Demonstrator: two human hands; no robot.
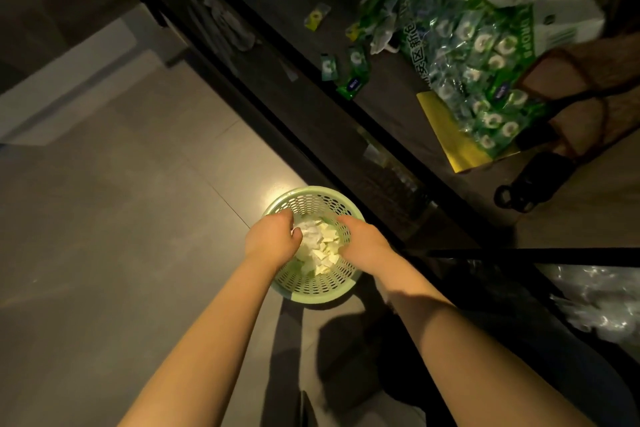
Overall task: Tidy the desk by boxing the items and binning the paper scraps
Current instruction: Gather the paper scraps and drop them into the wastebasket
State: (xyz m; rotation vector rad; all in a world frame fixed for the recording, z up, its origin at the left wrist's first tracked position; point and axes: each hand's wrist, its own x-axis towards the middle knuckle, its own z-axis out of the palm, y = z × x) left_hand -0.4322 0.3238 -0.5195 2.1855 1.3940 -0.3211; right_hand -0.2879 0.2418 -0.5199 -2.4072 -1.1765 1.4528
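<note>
Both hands reach down over a pale green perforated bin (311, 291) that stands on the tiled floor (138, 218), just beside the dark edge of the desk (381, 107). The bin holds a heap of white and cream paper scraps (322, 250), which lies between the 2 hands. The left hand (272, 237) is at the bin's left rim with its fingers curled inward, their tips against a crumpled white scrap; whether it grips that scrap I cannot tell. The right hand (363, 241) is at the right rim, its back turned up and its fingers pointing down into the bin, hidden from view, so I cannot tell how far open it is or whether it holds anything.

On the desk, a few small green sachets (351, 71) lie loose near the edge. Further in sits a clear bag (485, 80) stuffed with the same sachets, resting partly on a yellow sheet (446, 135), with a white and green box (568, 21) behind it.
</note>
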